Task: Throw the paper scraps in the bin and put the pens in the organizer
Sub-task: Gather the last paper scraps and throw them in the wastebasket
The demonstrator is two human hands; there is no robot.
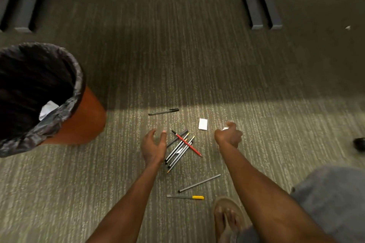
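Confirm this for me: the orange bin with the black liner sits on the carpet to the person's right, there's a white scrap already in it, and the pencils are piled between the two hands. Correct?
Not quite. The head view shows the orange bin on the person's left, beyond the left hand, not on the right. The rest holds: a white scrap lies inside the liner, and the pencils are piled on the carpet between the left hand and right hand.

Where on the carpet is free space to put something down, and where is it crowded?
Free: the carpet between the bin and the left hand, and beyond the black pen. Crowded: the pencil pile between both hands, with the paper scrap near the right hand.
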